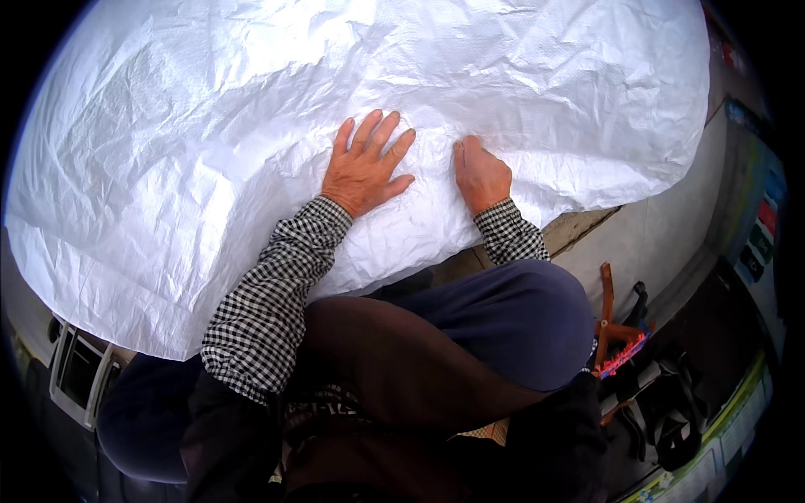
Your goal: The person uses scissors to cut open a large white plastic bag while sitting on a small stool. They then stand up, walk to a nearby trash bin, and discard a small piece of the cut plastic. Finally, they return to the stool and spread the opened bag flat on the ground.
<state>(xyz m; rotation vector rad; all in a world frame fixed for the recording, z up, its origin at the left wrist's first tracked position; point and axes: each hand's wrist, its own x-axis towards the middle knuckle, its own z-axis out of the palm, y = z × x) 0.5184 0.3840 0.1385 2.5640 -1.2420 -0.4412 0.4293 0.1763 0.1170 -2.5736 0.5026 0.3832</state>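
A large, crinkled white woven plastic sheet (210, 109) spreads across the upper part of the head view and hangs down at the left. My left hand (360, 172) lies flat on it, fingers spread, holding nothing. A short way to the right, my right hand (484, 178) rests on the same sheet with its fingers curled closed and thumb and forefinger together. Whatever is between those fingers, if anything, is hidden or too small to tell. Both forearms wear black-and-white checked sleeve covers (277, 293).
My bent knee in dark blue cloth (528, 323) is close below the sheet's near edge. To the right are orange-brown wooden legs (607, 310) and a jumble of black and grey items (671, 415) on the floor. A pale frame (82, 373) stands at the lower left.
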